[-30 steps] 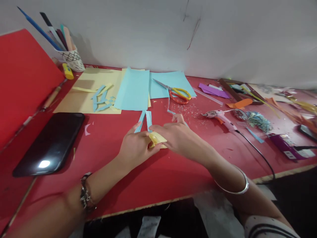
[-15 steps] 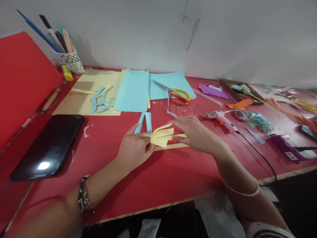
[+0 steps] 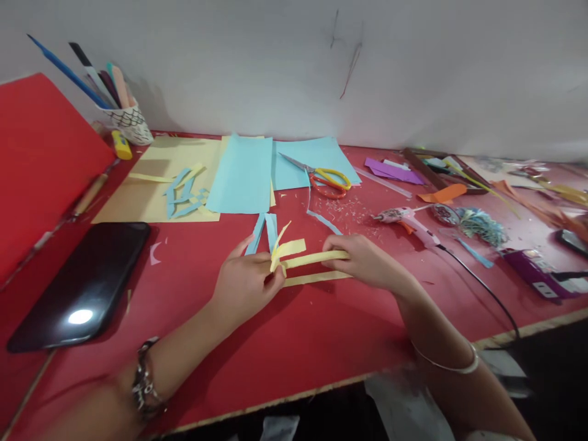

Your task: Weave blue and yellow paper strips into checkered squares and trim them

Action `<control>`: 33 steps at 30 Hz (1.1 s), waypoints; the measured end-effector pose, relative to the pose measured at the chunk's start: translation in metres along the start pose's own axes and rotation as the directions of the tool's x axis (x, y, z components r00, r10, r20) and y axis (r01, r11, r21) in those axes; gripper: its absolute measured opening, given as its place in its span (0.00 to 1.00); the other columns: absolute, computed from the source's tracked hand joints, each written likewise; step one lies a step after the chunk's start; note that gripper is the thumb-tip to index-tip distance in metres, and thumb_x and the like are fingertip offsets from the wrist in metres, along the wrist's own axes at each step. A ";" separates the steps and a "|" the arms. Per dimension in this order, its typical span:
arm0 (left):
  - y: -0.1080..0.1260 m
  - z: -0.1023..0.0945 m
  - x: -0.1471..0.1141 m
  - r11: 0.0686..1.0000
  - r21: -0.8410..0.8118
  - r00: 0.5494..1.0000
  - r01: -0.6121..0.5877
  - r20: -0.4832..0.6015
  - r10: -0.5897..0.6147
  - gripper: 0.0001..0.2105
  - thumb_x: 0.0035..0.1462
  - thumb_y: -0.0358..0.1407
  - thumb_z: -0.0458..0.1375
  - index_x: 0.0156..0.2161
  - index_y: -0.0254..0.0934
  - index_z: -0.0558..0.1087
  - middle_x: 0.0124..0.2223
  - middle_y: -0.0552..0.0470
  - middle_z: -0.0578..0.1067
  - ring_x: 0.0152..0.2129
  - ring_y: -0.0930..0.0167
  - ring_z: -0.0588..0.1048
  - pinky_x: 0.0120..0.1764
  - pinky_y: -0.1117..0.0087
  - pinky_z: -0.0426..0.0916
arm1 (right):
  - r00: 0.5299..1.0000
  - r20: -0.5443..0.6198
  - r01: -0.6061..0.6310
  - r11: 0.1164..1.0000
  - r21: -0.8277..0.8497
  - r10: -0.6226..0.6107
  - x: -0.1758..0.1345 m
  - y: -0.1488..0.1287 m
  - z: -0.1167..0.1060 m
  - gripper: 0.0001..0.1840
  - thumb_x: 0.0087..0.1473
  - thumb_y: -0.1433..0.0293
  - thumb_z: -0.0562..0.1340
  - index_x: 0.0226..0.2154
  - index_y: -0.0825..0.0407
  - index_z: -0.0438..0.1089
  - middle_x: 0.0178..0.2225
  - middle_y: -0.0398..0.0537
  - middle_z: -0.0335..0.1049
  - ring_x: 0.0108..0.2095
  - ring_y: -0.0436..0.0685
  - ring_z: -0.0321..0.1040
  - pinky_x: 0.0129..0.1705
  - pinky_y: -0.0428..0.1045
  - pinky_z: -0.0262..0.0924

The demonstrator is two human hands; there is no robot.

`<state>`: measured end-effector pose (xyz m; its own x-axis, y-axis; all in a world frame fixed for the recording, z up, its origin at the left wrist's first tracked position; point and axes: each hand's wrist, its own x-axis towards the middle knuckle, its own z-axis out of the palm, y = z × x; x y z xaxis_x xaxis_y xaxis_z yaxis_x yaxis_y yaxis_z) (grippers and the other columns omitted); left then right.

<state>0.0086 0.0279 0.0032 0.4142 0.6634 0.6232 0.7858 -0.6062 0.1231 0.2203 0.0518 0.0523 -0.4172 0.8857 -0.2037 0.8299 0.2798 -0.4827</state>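
Observation:
My left hand [image 3: 245, 283] pinches a small bunch of yellow paper strips [image 3: 292, 248] between thumb and fingers, their loose ends fanning up and to the right. One longer yellow strip [image 3: 315, 258] runs from that bunch to my right hand [image 3: 362, 260], whose thumb and fingers are closed on its far end. Beneath it another pale yellow strip [image 3: 319, 278] stretches along the red table. Two blue paper strips [image 3: 271, 229] lie just beyond my left fingers. Near my right fingertips is a thin, curled blue strip [image 3: 325, 221].
Scissors [image 3: 316, 174] with red and yellow handles lie on blue sheets [image 3: 241, 174]. A black phone [image 3: 82, 285] is at left, with a pen cup [image 3: 131, 122] behind. On the right are a pink glue gun [image 3: 408, 223], its cable, and a purple power strip [image 3: 533, 275].
My right hand has closed on one yellow strip and draws it out straight to the right, away from the fanned bunch. My left hand keeps its pinch. The view has shifted slightly.

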 end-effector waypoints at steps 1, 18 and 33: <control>0.000 0.000 0.000 1.000 -0.001 1.000 -0.001 -0.006 0.001 0.19 0.55 0.30 0.46 0.14 0.38 0.64 0.11 0.61 0.60 0.09 0.77 0.58 0.45 0.62 0.67 | 1.000 -0.026 -0.002 0.999 0.043 0.003 0.000 0.002 0.000 0.04 0.48 0.71 0.55 0.24 0.52 0.61 0.18 0.36 0.58 0.20 0.46 0.54 0.24 0.43 0.46; -0.001 0.000 0.000 1.000 -0.018 1.000 0.007 -0.016 -0.007 0.18 0.55 0.31 0.45 0.17 0.39 0.66 0.13 0.60 0.66 0.10 0.75 0.64 0.41 0.63 0.69 | 0.976 0.023 0.220 0.971 -0.095 -0.219 0.004 -0.026 -0.010 0.26 0.52 0.77 0.46 0.54 0.51 0.55 0.39 0.49 0.68 0.35 0.54 0.65 0.38 0.52 0.58; -0.003 0.002 -0.001 0.997 -0.048 0.998 -0.055 -0.034 0.053 0.15 0.55 0.31 0.46 0.20 0.40 0.68 0.13 0.61 0.64 0.10 0.75 0.63 0.42 0.60 0.68 | 0.932 0.114 0.160 0.673 0.722 -0.344 0.027 -0.049 0.028 0.09 0.53 0.77 0.47 0.29 0.53 0.60 0.21 0.37 0.53 0.22 0.45 0.51 0.25 0.44 0.51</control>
<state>0.0065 0.0299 0.0011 0.4393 0.6150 0.6548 0.7391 -0.6618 0.1257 0.1575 0.0512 0.0466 -0.7166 0.6870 -0.1207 0.2243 0.0631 -0.9725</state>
